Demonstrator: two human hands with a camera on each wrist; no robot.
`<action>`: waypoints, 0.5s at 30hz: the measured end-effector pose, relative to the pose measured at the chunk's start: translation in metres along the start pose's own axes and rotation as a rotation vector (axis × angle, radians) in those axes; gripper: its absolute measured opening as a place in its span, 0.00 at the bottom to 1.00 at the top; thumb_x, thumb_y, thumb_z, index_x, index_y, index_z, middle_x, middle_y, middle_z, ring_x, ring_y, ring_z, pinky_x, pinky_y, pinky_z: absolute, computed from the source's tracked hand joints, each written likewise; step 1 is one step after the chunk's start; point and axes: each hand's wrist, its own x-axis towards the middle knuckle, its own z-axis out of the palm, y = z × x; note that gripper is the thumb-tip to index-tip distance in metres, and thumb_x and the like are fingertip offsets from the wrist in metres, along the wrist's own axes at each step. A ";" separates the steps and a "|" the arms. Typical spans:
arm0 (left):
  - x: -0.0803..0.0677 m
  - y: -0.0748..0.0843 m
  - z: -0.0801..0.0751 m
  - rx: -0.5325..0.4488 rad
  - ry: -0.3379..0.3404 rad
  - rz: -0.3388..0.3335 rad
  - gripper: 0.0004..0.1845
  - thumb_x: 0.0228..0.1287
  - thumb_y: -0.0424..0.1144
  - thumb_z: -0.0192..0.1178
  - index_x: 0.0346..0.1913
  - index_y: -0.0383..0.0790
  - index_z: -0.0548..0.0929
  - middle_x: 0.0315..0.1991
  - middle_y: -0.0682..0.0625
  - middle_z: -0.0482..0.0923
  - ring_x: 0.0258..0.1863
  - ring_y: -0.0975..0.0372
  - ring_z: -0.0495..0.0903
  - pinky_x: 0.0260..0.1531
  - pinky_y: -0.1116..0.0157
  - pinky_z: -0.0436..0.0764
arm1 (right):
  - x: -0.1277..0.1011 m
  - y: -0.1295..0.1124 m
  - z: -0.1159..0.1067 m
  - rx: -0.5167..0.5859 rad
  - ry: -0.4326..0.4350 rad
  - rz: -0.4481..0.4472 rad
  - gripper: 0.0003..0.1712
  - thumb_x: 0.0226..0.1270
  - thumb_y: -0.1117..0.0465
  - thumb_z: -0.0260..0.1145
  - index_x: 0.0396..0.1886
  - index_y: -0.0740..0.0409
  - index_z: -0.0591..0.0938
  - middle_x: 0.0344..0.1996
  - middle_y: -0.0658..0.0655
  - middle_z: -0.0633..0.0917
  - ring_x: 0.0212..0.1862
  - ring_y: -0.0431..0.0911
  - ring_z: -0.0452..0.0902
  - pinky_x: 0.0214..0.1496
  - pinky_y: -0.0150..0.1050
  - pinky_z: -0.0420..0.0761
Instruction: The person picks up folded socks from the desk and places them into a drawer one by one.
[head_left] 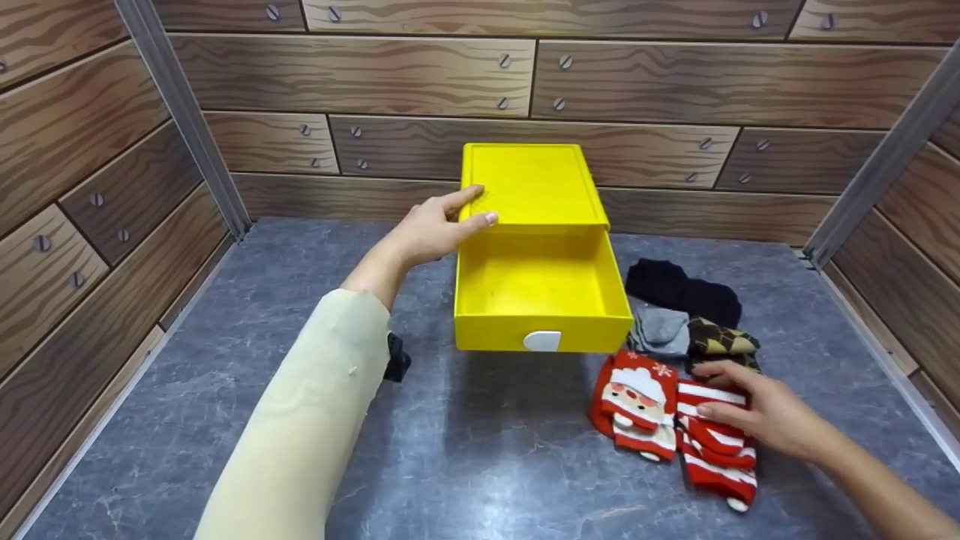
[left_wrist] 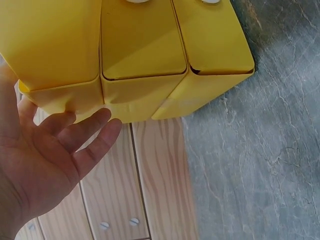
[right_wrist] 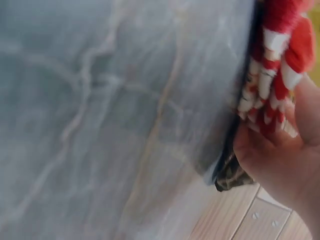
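Striped socks (head_left: 716, 442) partly behind right fingers (head_left: 727, 370); black item (head_left: 398, 358) partly behind left sleeve (head_left: 300, 420).

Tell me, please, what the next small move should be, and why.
I'd probably have the right hand lift the striped socks: it is right at them, the left hand rests on the yellow cabinet, and the top drawer stands open.

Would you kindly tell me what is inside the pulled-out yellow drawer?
In the open front part of the drawer, only bare yellow floor and walls show. Its back part lies under the top of the cabinet, so anything there cannot be seen.
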 end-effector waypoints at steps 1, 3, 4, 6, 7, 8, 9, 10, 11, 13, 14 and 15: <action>0.000 0.000 0.001 0.001 -0.002 -0.001 0.44 0.72 0.69 0.60 0.85 0.63 0.61 0.82 0.50 0.61 0.75 0.58 0.68 0.70 0.55 0.72 | -0.004 0.001 -0.002 0.022 -0.008 -0.007 0.27 0.72 0.51 0.75 0.66 0.53 0.81 0.55 0.54 0.87 0.56 0.48 0.83 0.56 0.41 0.80; 0.000 0.000 0.001 0.004 -0.003 -0.006 0.43 0.72 0.69 0.60 0.85 0.63 0.61 0.83 0.50 0.61 0.75 0.58 0.67 0.71 0.55 0.72 | -0.011 0.002 -0.004 0.047 -0.018 -0.021 0.26 0.72 0.53 0.76 0.66 0.50 0.81 0.58 0.53 0.86 0.59 0.44 0.80 0.58 0.36 0.77; 0.000 0.000 0.001 0.005 -0.002 -0.008 0.43 0.72 0.69 0.60 0.85 0.63 0.61 0.83 0.50 0.61 0.75 0.58 0.67 0.71 0.54 0.72 | -0.014 0.003 -0.004 0.050 -0.020 -0.027 0.25 0.71 0.53 0.76 0.65 0.47 0.82 0.59 0.53 0.86 0.60 0.41 0.78 0.59 0.35 0.76; 0.000 0.000 0.001 0.005 0.001 -0.011 0.43 0.72 0.69 0.60 0.85 0.63 0.61 0.82 0.50 0.61 0.75 0.58 0.68 0.71 0.54 0.72 | -0.018 0.005 -0.004 0.038 -0.033 -0.037 0.24 0.71 0.52 0.77 0.64 0.43 0.83 0.61 0.52 0.84 0.63 0.36 0.74 0.60 0.34 0.74; 0.000 -0.001 0.001 0.007 0.003 -0.012 0.43 0.72 0.69 0.60 0.85 0.63 0.61 0.82 0.50 0.61 0.75 0.58 0.68 0.71 0.54 0.71 | -0.019 0.006 -0.004 0.034 -0.039 -0.044 0.23 0.70 0.52 0.77 0.63 0.42 0.84 0.62 0.53 0.84 0.63 0.34 0.73 0.60 0.33 0.73; 0.000 -0.001 0.001 0.006 0.003 -0.011 0.43 0.72 0.69 0.60 0.85 0.63 0.61 0.82 0.50 0.61 0.75 0.58 0.67 0.71 0.54 0.71 | -0.020 0.007 -0.003 0.031 -0.042 -0.053 0.23 0.70 0.52 0.77 0.63 0.42 0.85 0.63 0.54 0.83 0.63 0.33 0.72 0.60 0.33 0.73; 0.000 -0.001 0.001 0.005 0.004 -0.009 0.43 0.72 0.69 0.60 0.85 0.63 0.60 0.82 0.51 0.61 0.76 0.58 0.67 0.71 0.54 0.71 | -0.020 0.008 -0.003 0.032 -0.052 -0.059 0.23 0.70 0.52 0.77 0.63 0.42 0.85 0.63 0.55 0.83 0.63 0.31 0.71 0.60 0.33 0.73; 0.000 -0.001 0.000 0.003 0.006 -0.007 0.43 0.72 0.69 0.60 0.85 0.63 0.60 0.82 0.51 0.61 0.76 0.58 0.67 0.71 0.54 0.71 | -0.020 0.010 -0.002 0.029 -0.065 -0.068 0.23 0.71 0.52 0.76 0.63 0.43 0.85 0.63 0.56 0.82 0.63 0.31 0.70 0.60 0.34 0.73; 0.000 -0.001 0.000 0.000 0.006 -0.005 0.43 0.72 0.69 0.60 0.85 0.63 0.60 0.82 0.51 0.61 0.76 0.58 0.67 0.71 0.54 0.71 | -0.020 0.011 -0.002 0.027 -0.079 -0.079 0.23 0.71 0.52 0.76 0.64 0.44 0.85 0.63 0.57 0.81 0.62 0.31 0.70 0.59 0.34 0.74; 0.000 0.000 0.001 -0.004 0.005 -0.001 0.43 0.72 0.69 0.60 0.85 0.63 0.60 0.82 0.51 0.61 0.76 0.59 0.68 0.71 0.55 0.72 | -0.020 0.012 0.000 0.024 -0.098 -0.095 0.23 0.71 0.52 0.75 0.64 0.45 0.86 0.61 0.58 0.80 0.61 0.33 0.71 0.58 0.36 0.75; 0.000 0.000 0.001 -0.006 0.004 -0.001 0.44 0.72 0.69 0.60 0.85 0.63 0.60 0.82 0.51 0.61 0.76 0.59 0.68 0.71 0.55 0.72 | -0.019 0.012 0.000 0.021 -0.109 -0.097 0.23 0.71 0.51 0.75 0.65 0.45 0.86 0.60 0.57 0.80 0.60 0.33 0.71 0.58 0.36 0.75; 0.000 0.000 0.001 -0.007 0.006 -0.001 0.44 0.72 0.69 0.60 0.85 0.63 0.60 0.82 0.51 0.61 0.76 0.58 0.67 0.71 0.55 0.71 | -0.019 0.013 0.000 0.019 -0.118 -0.097 0.23 0.72 0.51 0.74 0.65 0.45 0.86 0.59 0.56 0.79 0.59 0.34 0.72 0.57 0.37 0.76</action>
